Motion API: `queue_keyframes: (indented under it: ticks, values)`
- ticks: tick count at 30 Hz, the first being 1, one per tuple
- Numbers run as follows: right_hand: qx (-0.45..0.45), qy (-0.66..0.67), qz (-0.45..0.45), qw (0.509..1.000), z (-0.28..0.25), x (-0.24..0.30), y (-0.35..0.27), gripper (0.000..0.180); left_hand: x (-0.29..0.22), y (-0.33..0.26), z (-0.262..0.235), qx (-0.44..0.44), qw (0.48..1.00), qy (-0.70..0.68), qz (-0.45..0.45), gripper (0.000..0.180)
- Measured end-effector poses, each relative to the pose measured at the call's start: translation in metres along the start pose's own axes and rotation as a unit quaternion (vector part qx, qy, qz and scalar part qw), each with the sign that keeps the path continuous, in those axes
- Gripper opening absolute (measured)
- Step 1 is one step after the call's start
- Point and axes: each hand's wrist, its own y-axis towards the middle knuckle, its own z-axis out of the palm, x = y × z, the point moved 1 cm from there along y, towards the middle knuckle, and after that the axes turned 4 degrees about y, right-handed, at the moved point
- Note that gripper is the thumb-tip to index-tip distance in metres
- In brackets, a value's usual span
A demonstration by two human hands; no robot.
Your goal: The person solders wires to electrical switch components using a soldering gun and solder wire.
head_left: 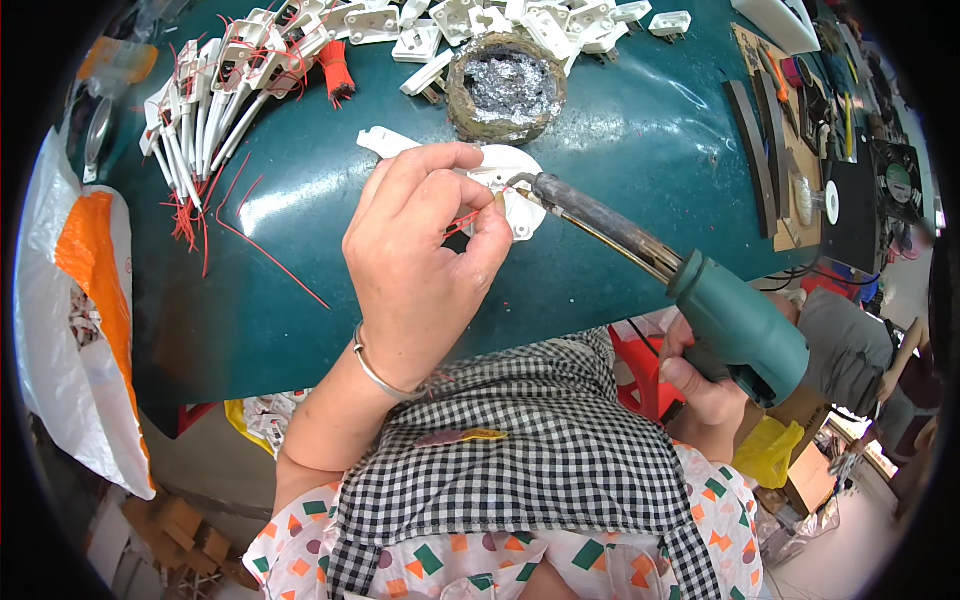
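My left hand (415,240) is closed in a pinch, with a thin red wire (461,222) between thumb and fingertips. The hand is over a white plastic housing (515,160) on the table, and partly hides it. My right hand (705,390) grips the handle of a green soldering gun (735,315). Its long dark tip reaches up and left to the housing, close by my left fingertips. Whether the tip touches the wire end is too small to tell. Beyond the housing stands a round, crusted pot (455,100) with silvery, lumpy metal inside.
Wired white plastic parts (215,100) lie in a pile at the far left, beside a bundle of red wires (337,72). More white housings (570,25) crowd the back edge. Dark bars (748,150) and tools lie on a board at right. A white-and-orange sack (90,260) hangs left.
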Motion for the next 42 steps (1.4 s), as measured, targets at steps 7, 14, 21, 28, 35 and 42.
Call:
queue_keyframes:
  ticks: [7,14,21,28,35,42]
  values:
    - [0.000,0.013,0.020,1.000,-0.002,-0.002,-0.008,0.046,-0.001,0.002,0.000,0.000,1.000,0.003,0.005,0.015]
    - [0.012,0.028,0.001,1.000,-0.007,-0.008,-0.009,0.048,0.000,0.003,-0.001,0.015,0.999,0.035,0.037,0.012]
    - [-0.056,0.049,0.015,0.997,0.003,-0.005,-0.009,0.052,-0.001,0.003,0.000,0.023,0.999,0.016,0.023,0.012]
    - [-0.004,0.003,0.013,1.000,-0.001,0.002,-0.004,0.045,-0.001,0.003,-0.001,0.027,0.999,0.015,0.018,0.011]
    - [-0.009,-0.065,0.007,0.998,0.000,0.001,-0.013,0.044,-0.001,0.004,-0.002,0.028,0.999,0.027,0.027,0.011]
    - [-0.036,-0.100,-0.064,0.992,0.005,0.010,-0.004,0.057,-0.003,0.004,0.002,0.012,1.000,0.015,0.010,0.015]
